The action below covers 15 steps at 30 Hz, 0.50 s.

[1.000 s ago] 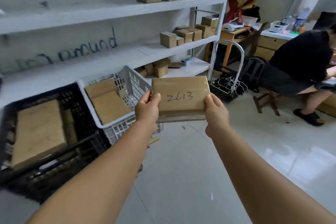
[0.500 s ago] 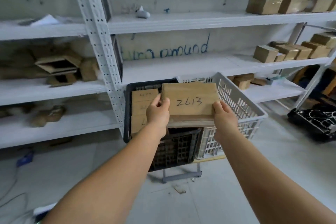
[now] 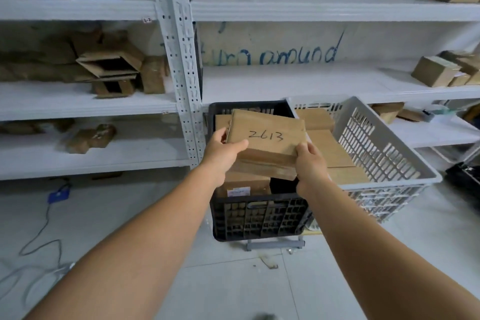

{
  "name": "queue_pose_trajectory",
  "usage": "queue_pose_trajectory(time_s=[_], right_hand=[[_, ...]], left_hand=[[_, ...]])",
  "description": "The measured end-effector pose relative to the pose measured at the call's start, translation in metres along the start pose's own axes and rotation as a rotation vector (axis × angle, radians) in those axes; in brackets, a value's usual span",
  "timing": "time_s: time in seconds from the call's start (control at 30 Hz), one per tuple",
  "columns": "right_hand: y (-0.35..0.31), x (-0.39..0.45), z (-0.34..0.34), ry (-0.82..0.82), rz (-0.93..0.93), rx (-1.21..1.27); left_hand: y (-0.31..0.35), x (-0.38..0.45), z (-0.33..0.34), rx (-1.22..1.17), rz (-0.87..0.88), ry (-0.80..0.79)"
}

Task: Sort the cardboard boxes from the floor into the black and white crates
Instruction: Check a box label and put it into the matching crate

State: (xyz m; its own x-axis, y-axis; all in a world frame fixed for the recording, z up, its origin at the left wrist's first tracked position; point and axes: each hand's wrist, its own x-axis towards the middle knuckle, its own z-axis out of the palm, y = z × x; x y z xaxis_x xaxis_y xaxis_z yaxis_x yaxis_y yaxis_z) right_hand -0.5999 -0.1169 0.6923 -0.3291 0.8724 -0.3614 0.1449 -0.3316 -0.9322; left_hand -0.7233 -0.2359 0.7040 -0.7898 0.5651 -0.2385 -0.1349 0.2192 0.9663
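A flat cardboard box (image 3: 267,143) marked "2613" is held tilted over the black crate (image 3: 257,218). My left hand (image 3: 223,153) grips its left edge with the thumb on top. My right hand (image 3: 310,161) grips its near right corner. Under the held box, more cardboard boxes lie in the black crate, one with a white label (image 3: 239,191). The white crate (image 3: 389,163) stands touching the black crate's right side and holds several flat cardboard boxes (image 3: 330,148).
White metal shelving (image 3: 181,60) runs behind the crates, with cardboard boxes (image 3: 433,71) on its shelves at left and right. A blue device with a cable (image 3: 58,195) lies on the floor at left. A dark object (image 3: 465,179) sits at the right edge.
I have come closer to the crates and the view has tipped down. The box has moved lower and tilted over the black crate. Both hands keep their hold.
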Motion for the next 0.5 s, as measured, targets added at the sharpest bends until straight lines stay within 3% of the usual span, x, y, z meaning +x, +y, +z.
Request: queue_pose_trajectory(time_s=[0.23, 0.5], right_hand=[[0.011, 0.066, 0.018, -0.081, 0.270, 0.111], [0.025, 0.134, 0.034, -0.069, 0.377, 0.169]], left_hand=[[0.013, 0.075, 0.032, 0.267, 0.090, -0.061], [0.019, 0.162, 0.076, 0.541, 0.148, -0.061]])
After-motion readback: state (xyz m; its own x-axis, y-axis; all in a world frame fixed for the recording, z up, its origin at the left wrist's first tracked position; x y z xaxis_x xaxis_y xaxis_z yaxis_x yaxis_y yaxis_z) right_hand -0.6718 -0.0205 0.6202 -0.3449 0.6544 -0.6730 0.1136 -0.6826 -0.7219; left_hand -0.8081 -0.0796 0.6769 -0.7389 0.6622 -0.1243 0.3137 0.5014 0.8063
